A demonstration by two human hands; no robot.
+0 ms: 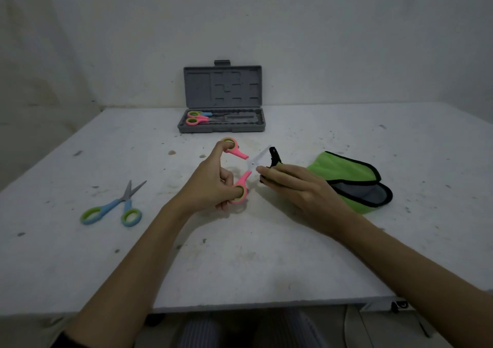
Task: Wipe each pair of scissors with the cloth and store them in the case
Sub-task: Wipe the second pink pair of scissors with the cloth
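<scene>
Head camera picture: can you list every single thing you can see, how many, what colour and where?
case: one, grey, open, at the far side of the table.
scissors in the case: two pairs, one with blue handles, one with pink, lying in the left part of the bottom half.
pink scissors: one pair, pink handles with green-lined loops, blades open, held above the middle of the table.
blue scissors: one pair, blue handles with green-lined loops, lying on the table to the left.
cloth: one, green with black trim and a grey side, on the table to the right.
table: one, white, speckled.
left hand: fingers through the pink handle loops.
right hand: pinches a cloth corner on a blade.
</scene>
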